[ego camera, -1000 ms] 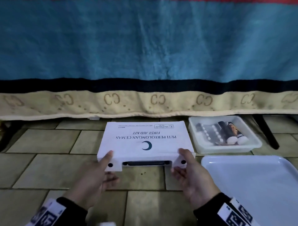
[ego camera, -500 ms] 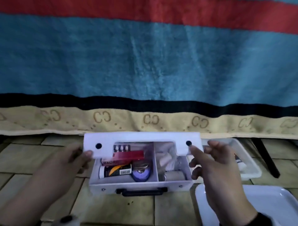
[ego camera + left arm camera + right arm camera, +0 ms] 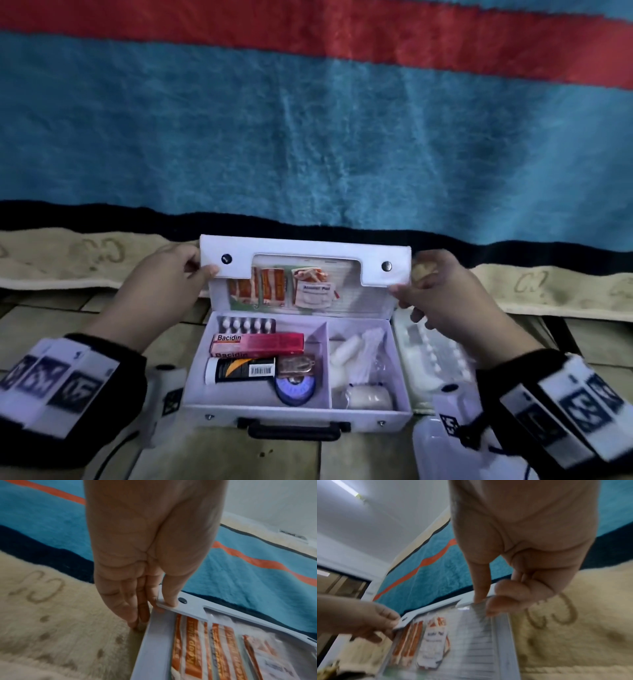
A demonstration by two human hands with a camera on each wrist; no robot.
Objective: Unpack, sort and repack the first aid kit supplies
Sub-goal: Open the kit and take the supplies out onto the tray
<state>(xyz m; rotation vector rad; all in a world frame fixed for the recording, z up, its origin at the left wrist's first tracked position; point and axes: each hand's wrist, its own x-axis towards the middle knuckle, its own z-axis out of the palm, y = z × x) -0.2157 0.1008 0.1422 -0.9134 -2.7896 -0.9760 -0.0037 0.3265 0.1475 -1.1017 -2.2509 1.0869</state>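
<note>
Tiled floor [image 3: 51,329] bears first-aid case [image 3: 298,409], long axis left-right, lid [image 3: 305,260] upright.

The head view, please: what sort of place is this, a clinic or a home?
Probably a home, likely a bedroom floor. The first aid kit stands open on a tiled floor, right beside a striped plush blanket that hangs down behind it as from a bed. Nothing clinical shows.

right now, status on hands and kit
Left hand and right hand each pinch a corner of the lid flap. First aid kit open, supplies inside. Nothing blocking.
</note>
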